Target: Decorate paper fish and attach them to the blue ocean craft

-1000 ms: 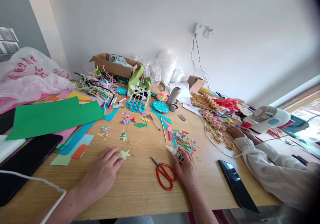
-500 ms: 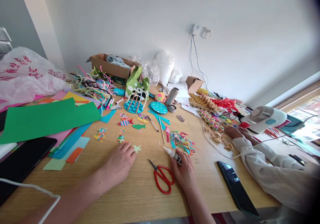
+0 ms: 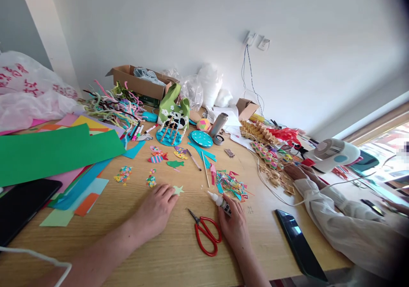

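My right hand (image 3: 234,221) is wrapped around a white glue bottle (image 3: 225,206), its nozzle pointing up and to the left, just above the table. The fingers of my left hand (image 3: 159,206) are drawn together at the left edge of a light green paper star (image 3: 178,190), covering part of it. Between my hands lie red-handled scissors (image 3: 206,233), with the blades slightly apart or closed; I cannot tell. Past my left hand are a confetti-covered paper shape (image 3: 151,178), a green paper fish (image 3: 175,163) and a striped paper fish (image 3: 156,158).
Colourful paper scraps (image 3: 231,184) lie beyond my right hand, near a thin stick (image 3: 205,169) and a pen (image 3: 194,160). Coloured paper sheets (image 3: 60,150) cover the left side. On the right are a phone (image 3: 298,242), a white fan (image 3: 335,155) and another person's sleeved arms (image 3: 326,223).
My left hand has shifted slightly right, and the paper star has moved with it. The right hand still holds the glue bottle. The view has turned a little.
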Tool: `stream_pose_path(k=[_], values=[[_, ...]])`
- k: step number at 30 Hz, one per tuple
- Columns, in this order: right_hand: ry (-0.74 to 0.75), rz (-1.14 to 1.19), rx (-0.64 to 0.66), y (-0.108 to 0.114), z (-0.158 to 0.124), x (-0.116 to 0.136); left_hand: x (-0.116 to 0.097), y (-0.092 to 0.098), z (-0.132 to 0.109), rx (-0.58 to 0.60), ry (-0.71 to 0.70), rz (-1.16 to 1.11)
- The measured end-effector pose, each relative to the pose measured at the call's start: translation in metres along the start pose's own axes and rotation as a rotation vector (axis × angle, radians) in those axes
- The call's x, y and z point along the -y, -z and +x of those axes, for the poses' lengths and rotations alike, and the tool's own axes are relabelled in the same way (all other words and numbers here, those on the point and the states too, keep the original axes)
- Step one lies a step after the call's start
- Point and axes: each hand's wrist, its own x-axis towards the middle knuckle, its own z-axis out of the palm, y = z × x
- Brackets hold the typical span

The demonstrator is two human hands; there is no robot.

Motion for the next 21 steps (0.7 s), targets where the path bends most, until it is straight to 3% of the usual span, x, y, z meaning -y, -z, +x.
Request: stream_pose_path(k=[6,15,21], values=[[0.022,-0.03,-0.012,0.001,-0.001,-0.001,0.002,-0.001,-0.004,-0.045,0.014,-0.027],[0.054,-0.005,-0.049,0.001,-0.001,-0.001,-0.001,0.009,-0.004,-0.023,0.1,-0.091],[0.078,0.103,0.008,0.006,0.036,0.017,-0.002,0.01,-0.005,-0.028,0.143,-0.101]])
